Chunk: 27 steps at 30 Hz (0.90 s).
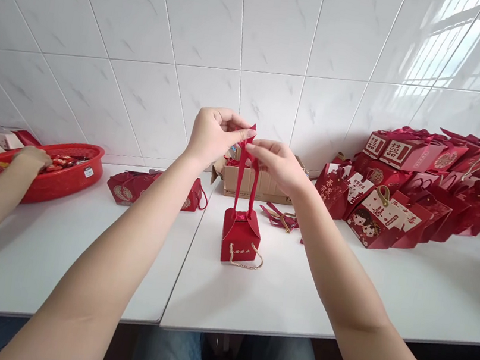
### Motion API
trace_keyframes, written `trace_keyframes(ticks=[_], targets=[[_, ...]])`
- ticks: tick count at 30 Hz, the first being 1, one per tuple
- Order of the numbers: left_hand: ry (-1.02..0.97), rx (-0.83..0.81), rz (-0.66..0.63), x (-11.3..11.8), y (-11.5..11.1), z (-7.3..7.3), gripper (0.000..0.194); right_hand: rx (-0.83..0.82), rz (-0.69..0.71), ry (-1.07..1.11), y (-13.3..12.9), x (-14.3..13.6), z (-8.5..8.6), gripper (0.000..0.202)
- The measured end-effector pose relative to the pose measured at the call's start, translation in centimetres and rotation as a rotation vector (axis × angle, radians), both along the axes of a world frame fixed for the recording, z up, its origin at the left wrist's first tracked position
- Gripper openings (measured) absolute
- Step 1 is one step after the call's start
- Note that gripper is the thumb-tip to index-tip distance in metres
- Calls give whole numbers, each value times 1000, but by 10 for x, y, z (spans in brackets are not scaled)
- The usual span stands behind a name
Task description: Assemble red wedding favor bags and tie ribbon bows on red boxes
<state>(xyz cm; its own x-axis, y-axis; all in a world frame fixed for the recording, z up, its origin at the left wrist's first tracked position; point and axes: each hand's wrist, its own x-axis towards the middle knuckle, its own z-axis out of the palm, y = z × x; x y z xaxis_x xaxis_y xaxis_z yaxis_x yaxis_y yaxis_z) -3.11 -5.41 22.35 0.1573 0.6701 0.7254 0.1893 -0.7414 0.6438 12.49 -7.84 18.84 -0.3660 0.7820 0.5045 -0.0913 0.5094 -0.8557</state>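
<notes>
Wall (210, 19): large white tiles, glossy, with short grey veins and thin joints. Reflection (445, 42) of a barred window: bright, upper right on the glaze, before me. Worktop (430, 293): white, plain, along the wall; two sections meeting at a seam (185, 262). Light: pale, shadows soft. Underneath: dark.

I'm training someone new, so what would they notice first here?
Probably the small red cardboard box at centre, its red fabric ribbon pinched above it by the left hand and right hand. Then the pile of printed red cardboard boxes at right, and the red plastic basin at left, where another person's hand reaches in.
</notes>
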Motion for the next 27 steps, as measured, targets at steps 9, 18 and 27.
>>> trace_keyframes(ticks=[9,18,27], targets=[[-259,-99,-136,7,-18,-26,36,-174,51,317,2,5,-35,30],[-162,-125,-106,10,-30,-59,20,-160,102,199,-8,3,-41,34],[467,34,140,-11,-26,-62,9,-295,158,301,11,16,-43,30]])
